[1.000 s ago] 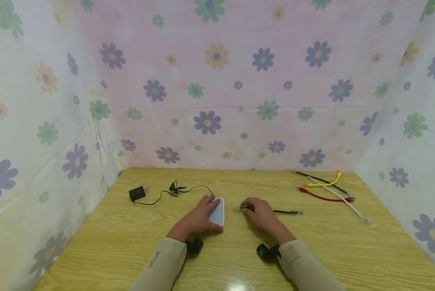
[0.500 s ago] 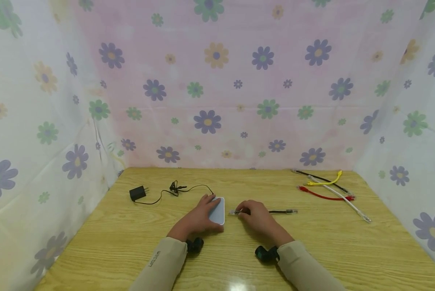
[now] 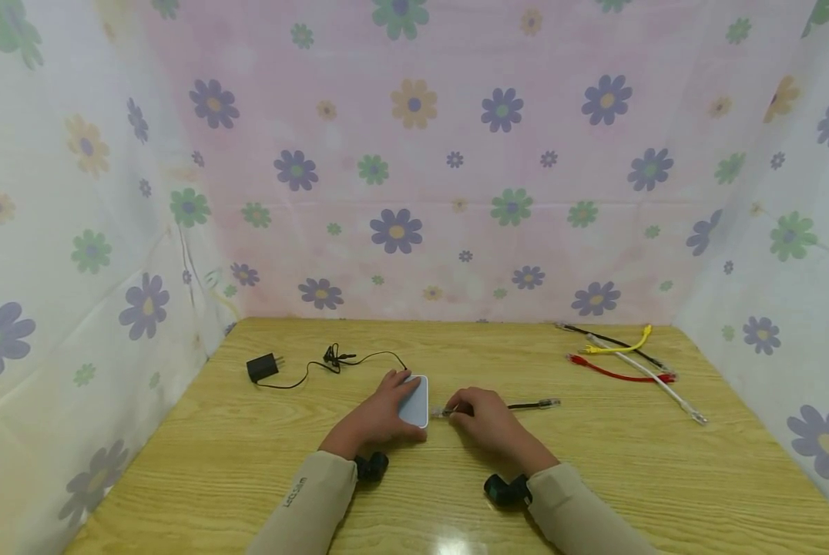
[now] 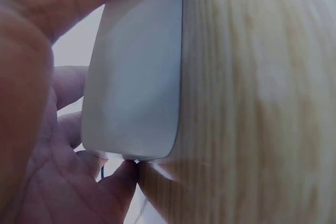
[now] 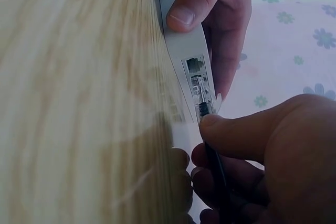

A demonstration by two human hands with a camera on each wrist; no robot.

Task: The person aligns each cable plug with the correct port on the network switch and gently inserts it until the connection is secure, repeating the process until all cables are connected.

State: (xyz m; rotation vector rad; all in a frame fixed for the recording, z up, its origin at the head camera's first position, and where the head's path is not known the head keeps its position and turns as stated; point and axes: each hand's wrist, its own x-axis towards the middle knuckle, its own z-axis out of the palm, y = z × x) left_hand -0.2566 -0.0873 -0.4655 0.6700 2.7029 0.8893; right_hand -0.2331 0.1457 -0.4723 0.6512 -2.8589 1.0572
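My left hand (image 3: pixel 380 416) grips a small white network switch (image 3: pixel 415 405) by its near and far edges, thumb on the near side. In the left wrist view the broad, smooth face of the switch (image 4: pixel 136 77) stands before the palm. My right hand (image 3: pixel 487 422) pinches a short black Ethernet cable (image 3: pixel 525 405) just behind one clear plug. In the right wrist view that clear plug (image 5: pixel 199 90) sits right at a port on the side of the switch (image 5: pixel 181 48), with another port (image 5: pixel 194 65) beside it. The cable's other plug (image 3: pixel 549 403) lies out to the right.
A black power adapter (image 3: pixel 262 368) lies at the left; its thin cord (image 3: pixel 380 354) runs to the back of the switch. At the right lie loose Ethernet cables: a yellow one (image 3: pixel 619 351), a red one (image 3: pixel 615 376), a white one (image 3: pixel 671 391) and another black one (image 3: pixel 615 341).
My right hand has moved left and slightly nearer with the black Ethernet cable, bringing its plug from apart up to the switch's right side. The left hand and the switch have stayed in place.
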